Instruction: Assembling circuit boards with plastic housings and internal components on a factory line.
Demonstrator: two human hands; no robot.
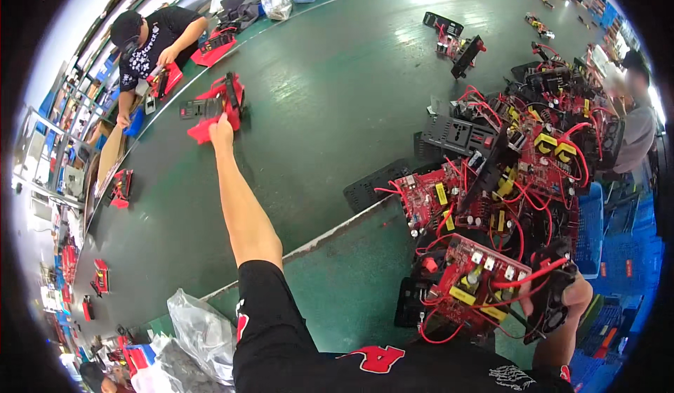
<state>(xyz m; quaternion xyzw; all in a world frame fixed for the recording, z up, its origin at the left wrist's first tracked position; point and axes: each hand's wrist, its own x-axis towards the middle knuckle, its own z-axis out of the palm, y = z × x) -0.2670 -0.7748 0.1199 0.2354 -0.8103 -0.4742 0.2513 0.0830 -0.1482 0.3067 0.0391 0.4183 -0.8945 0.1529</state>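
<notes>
My left arm stretches far across the green table, and my left hand [222,134] is closed on the edge of a red housing [202,132] with black end panels. That housing rests on the table near its far left edge. At the lower right, my right hand [577,295] grips a black fan panel [549,302]. Wired to this panel is a red circuit board [467,280] with yellow-wrapped parts and loose red wires. The fingers behind the panel are partly hidden. Just beyond the board lies a heap of similar circuit board assemblies [519,147].
Across the table a co-worker [158,42] handles another red housing [166,80]. Further red units [121,188] lie along the left edge. Blue crates [625,252] stand at the right. A clear plastic bag [200,326] sits at the lower left. Another person [635,119] is beyond the heap.
</notes>
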